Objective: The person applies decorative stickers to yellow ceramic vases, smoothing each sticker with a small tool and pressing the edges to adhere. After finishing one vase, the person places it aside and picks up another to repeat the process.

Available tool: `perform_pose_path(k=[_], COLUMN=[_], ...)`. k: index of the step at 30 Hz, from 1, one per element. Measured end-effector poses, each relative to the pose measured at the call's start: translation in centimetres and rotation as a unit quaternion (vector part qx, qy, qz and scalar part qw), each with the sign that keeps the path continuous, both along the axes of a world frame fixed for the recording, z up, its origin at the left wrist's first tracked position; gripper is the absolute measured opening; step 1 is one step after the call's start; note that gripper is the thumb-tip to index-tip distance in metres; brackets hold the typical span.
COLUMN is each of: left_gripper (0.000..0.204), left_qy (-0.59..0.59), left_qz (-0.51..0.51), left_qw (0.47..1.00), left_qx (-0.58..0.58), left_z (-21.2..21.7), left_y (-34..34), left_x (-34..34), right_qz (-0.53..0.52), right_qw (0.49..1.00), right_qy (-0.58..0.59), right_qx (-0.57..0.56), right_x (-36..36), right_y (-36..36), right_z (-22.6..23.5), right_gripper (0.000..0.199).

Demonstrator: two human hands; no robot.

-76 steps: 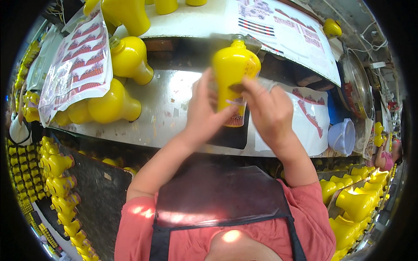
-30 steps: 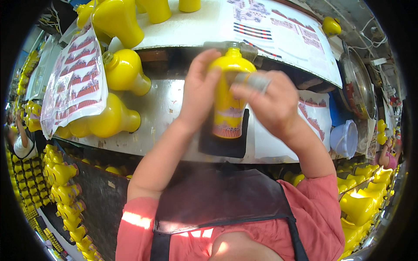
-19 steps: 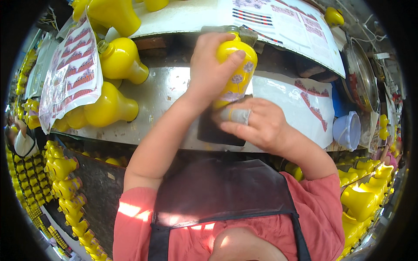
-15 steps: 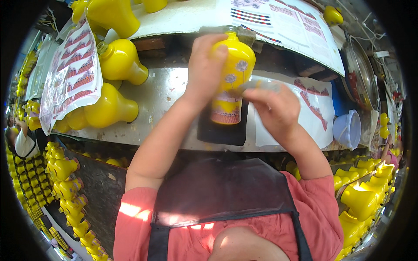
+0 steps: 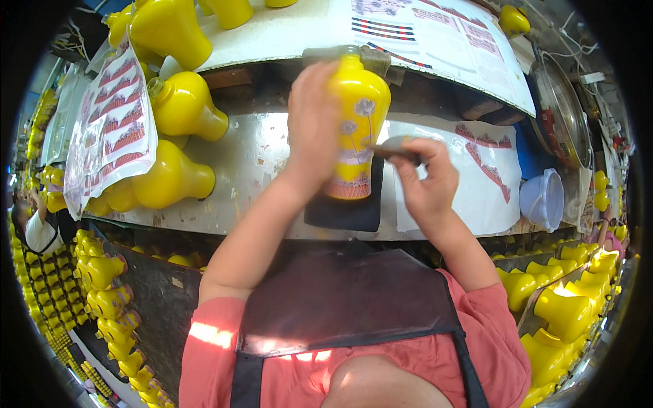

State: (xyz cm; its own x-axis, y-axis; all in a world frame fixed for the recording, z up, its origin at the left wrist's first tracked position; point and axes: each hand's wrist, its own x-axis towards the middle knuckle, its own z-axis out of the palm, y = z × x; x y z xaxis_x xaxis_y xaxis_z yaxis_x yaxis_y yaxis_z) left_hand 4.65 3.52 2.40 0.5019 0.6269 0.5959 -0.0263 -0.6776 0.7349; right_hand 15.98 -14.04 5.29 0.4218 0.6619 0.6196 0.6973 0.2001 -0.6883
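A yellow vase (image 5: pixel 356 115) with purple flower decals and a red patterned band at its base stands upright on a dark pad (image 5: pixel 347 211) on the metal workbench (image 5: pixel 265 163). My left hand (image 5: pixel 313 129) wraps around the vase's left side. My right hand (image 5: pixel 425 180) pinches a small flat grey tool (image 5: pixel 393 147) whose tip presses against the vase's right side, near the flower decal.
Several yellow vases (image 5: pixel 173 178) lie on their sides at the bench's left, next to red decal sheets (image 5: pixel 112 136). A white sheet with red decal strips (image 5: pixel 486 177) lies at the right beside a pale plastic cup (image 5: pixel 544 198). Rows of yellow vases (image 5: pixel 102 299) fill both lower sides.
The vase has been turned, so the flower decal now faces me. My right hand has moved over its right side, rubbing with the grey tool, and now presses near the decal.
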Motion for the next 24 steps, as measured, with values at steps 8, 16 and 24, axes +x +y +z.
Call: perform_pose_path(k=[8,16,24], left_gripper=[0.067,0.110,0.116], left_qy=[-0.012,0.086,0.152], left_qz=[-0.084,-0.065,0.014], left_qw=[0.969,0.983,0.988], left_qx=[-0.232,-0.147,-0.022], left_z=[-0.9,-0.5,1.1], left_y=[-1.3,-2.2,-3.5], left_x=[-0.9,-1.9,-1.1], right_qz=[-0.107,-0.075,-0.007], right_qw=[0.992,0.989,0.980], right_qy=[0.055,-0.108,-0.191], right_qx=[-0.023,-0.069,-0.055], right_x=[1.8,2.8,4.2], right_y=[2.8,5.0,8.7], right_z=[-0.3,4.5,8.2], right_gripper=[0.031,0.031,0.018])
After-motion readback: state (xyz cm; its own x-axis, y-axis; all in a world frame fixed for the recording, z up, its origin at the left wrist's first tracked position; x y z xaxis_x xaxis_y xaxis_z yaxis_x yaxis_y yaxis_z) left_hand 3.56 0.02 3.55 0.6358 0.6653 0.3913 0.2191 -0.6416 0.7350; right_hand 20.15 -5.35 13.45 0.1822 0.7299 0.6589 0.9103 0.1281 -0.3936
